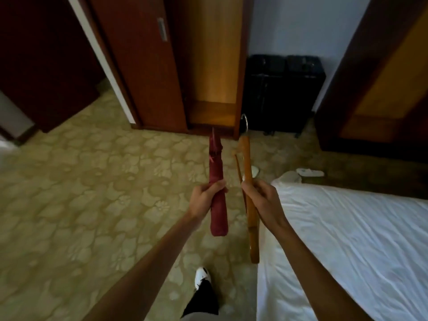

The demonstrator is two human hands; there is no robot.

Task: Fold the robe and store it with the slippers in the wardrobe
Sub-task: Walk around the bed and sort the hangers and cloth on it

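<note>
My left hand [206, 198] grips a red padded hanger [217, 186] seen edge-on, its tip pointing toward the wardrobe. My right hand [261, 200] grips a wooden hanger [248, 163] with a metal hook [244, 122] at its far end. Ahead stands the open wardrobe [215, 72], its sliding door [143, 66] pushed left and a bare wooden shelf [212, 113] low inside. A white slipper [310, 172] lies on the floor past the bed corner; another pale one [254, 171] shows partly behind the wooden hanger. No robe is in view.
A bed with a white sheet [347, 239] fills the lower right. A black suitcase [282, 93] stands against the wall right of the wardrobe. Another wooden cabinet [379, 89] is at far right, a dark door [41, 66] at far left. Patterned carpet [92, 193] covers the floor; my white shoe [202, 275] steps forward.
</note>
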